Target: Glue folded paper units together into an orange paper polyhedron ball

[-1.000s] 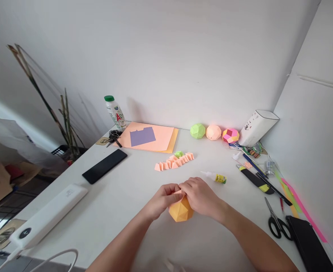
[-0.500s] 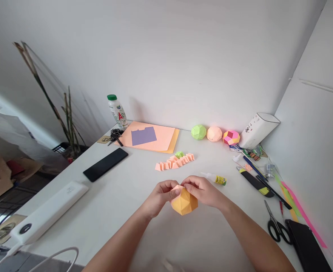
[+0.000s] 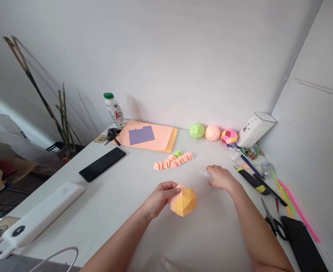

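Orange-and-peach paper ball (image 3: pixel 185 203), gripped in the left hand (image 3: pixel 161 198) at near centre, looks part-built to me; loose peach pieces (image 3: pixel 173 164) lie farther off, unattached. Three whole balls (image 3: pixel 212 133) sit beyond. The right hand (image 3: pixel 220 177) covers a nozzled bottle (image 3: pixel 207 175); its grip I can't tell.

1. My left hand (image 3: pixel 162 198) is bare, with a rounded thumb and a narrow wrist; its nails are too small on my feed to make out.
2. My left forearm (image 3: pixel 121 238) is also bare, smooth and slim at the wrist, broadening toward the near side of the desk (image 3: pixel 138 181).
3. My right hand (image 3: pixel 221 177) matches: ungloved, softly rounded across the back.
4. My right forearm (image 3: pixel 248 215) is uncovered, tapering evenly into the wrist.
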Available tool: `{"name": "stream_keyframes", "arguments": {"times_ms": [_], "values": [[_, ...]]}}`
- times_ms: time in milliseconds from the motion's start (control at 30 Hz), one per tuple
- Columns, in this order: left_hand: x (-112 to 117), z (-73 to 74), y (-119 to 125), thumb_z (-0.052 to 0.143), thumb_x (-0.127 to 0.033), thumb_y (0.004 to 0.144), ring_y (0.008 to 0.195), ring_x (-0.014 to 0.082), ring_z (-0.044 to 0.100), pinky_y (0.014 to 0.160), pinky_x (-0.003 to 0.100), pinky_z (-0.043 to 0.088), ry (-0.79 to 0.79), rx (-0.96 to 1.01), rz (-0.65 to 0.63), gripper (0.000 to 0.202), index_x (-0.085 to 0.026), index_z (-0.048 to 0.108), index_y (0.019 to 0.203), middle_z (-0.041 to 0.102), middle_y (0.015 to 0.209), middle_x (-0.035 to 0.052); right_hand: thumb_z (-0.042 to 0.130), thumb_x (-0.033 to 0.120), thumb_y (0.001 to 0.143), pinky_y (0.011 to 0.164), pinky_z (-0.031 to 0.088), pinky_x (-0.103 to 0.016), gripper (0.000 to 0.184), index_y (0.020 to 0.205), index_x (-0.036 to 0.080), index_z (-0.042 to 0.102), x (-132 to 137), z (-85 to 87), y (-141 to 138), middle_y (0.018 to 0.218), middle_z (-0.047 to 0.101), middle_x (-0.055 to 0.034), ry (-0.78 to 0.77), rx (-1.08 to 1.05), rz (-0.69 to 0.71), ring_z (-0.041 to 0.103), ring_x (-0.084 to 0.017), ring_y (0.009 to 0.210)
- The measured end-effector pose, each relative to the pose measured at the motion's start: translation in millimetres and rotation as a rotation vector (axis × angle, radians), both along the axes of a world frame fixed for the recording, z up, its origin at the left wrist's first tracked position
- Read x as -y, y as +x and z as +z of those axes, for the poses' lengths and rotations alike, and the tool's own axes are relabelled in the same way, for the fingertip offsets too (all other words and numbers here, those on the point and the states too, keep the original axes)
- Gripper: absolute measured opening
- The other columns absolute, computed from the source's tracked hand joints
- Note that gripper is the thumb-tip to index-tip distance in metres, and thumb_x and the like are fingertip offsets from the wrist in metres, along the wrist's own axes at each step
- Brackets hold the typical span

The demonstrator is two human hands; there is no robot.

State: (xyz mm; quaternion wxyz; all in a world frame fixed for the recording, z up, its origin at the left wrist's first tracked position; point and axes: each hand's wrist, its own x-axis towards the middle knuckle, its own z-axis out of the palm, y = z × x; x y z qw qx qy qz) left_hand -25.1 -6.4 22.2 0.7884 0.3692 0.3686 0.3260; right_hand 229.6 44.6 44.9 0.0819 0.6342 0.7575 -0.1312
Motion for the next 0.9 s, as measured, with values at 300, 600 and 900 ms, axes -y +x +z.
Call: {"name": "stream_keyframes", "arguments": {"times_ms": [300, 600, 900], "values": [[1.0, -2.0, 3.3, 0.068, -0.036, 0.069, 0.055, 0.0115, 0.047, 0.055, 0.025, 0.035, -0.031, -0.030, 0.015, 0.025, -0.014, 0.061, 0.059, 0.054, 0.057, 0.0005, 0.051, 0.013, 0.078, 0.072, 0.042, -0.029, 0.026, 0.100, 0.024, 0.060, 13.0, 30.2, -10.9, 0.101, 0.060, -0.0037, 0.194, -0.264, 0.232, 0.058, -0.017, 0.078], [2.8, 1.3, 3.5, 0.062, -0.036, 0.072, 0.052, 0.0106, 0.043, 0.053, 0.024, 0.034, 0.015, -0.028, 0.035, 0.027, -0.015, 0.056, 0.056, 0.049, 0.053, -0.0008, 0.038, -0.002, 0.079, 0.099, 0.027, -0.046, 0.039, 0.099, 0.024, 0.059, 54.8, 62.1, -43.2, 0.096, 0.060, -0.0044, 0.550, -0.188, 0.535, 0.052, -0.019, 0.089], [4.0, 1.0, 3.8, 0.063, -0.034, 0.073, 0.053, 0.0102, 0.044, 0.054, 0.024, 0.033, 0.012, 0.003, 0.050, 0.025, -0.014, 0.058, 0.058, 0.050, 0.055, -0.0011, 0.034, -0.007, 0.079, 0.096, 0.031, -0.046, 0.042, 0.097, 0.022, 0.059, 59.4, 60.7, -53.8, 0.098, 0.060, -0.0068, 0.650, -0.117, 0.582, 0.049, -0.022, 0.097]]}}
